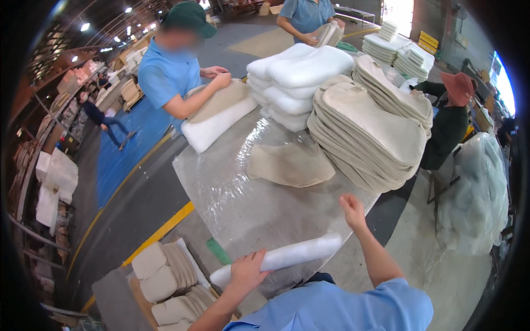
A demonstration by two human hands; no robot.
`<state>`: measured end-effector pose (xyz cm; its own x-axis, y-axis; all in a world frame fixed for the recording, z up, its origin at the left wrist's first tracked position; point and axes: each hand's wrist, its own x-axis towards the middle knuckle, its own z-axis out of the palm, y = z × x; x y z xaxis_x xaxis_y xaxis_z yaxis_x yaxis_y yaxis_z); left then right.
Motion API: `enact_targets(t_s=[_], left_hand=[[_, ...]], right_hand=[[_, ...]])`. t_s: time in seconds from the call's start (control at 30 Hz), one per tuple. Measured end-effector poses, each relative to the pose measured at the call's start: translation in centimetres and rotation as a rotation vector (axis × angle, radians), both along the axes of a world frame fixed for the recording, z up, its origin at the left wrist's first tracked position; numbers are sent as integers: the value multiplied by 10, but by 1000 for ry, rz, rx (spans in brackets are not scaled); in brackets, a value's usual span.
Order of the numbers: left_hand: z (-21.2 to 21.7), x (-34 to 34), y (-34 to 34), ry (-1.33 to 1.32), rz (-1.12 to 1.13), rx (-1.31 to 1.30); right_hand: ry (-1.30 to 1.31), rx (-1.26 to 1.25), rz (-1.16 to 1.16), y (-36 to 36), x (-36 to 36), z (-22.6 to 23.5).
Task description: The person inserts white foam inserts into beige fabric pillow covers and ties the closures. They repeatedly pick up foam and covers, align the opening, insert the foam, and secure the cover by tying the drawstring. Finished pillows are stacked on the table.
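Observation:
My left hand (248,270) is closed over the left part of a white foam-like pad (303,252). The pad is seen almost edge-on along the near side of the table, and its right end reaches toward the table's edge. Farther right, my right hand (351,211) is raised with its fingers curled together, apart from the pad. Whatever it may pinch is too small to make out. Beyond the hands, a single beige fabric cover (291,164) lies slightly rumpled on the plastic-covered table (221,193).
A tall stack of beige covers (367,129) stands at the table's right, beside piled white pads (301,83). Across the left corner, a co-worker (171,71) handles a cover over a pad. More covers (165,270) sit in stacks lower left. A plastic-wrapped bundle (473,196) stands right.

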<state>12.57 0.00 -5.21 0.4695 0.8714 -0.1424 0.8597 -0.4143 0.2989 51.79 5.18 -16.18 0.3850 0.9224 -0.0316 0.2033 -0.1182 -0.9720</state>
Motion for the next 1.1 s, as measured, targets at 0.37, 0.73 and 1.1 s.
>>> enact_targets(t_s=[0.37,0.73,1.1], left_hand=[[-1,4,-18,-50,38,24],[-17,-3,-37,-55,26,79],[-32,-13,-50,-31,-117,8]], right_hand=[[-475,-305,74,203,-12,21],[-374,538,246,111,-75,142],[-558,575,227,54,-56,166]])
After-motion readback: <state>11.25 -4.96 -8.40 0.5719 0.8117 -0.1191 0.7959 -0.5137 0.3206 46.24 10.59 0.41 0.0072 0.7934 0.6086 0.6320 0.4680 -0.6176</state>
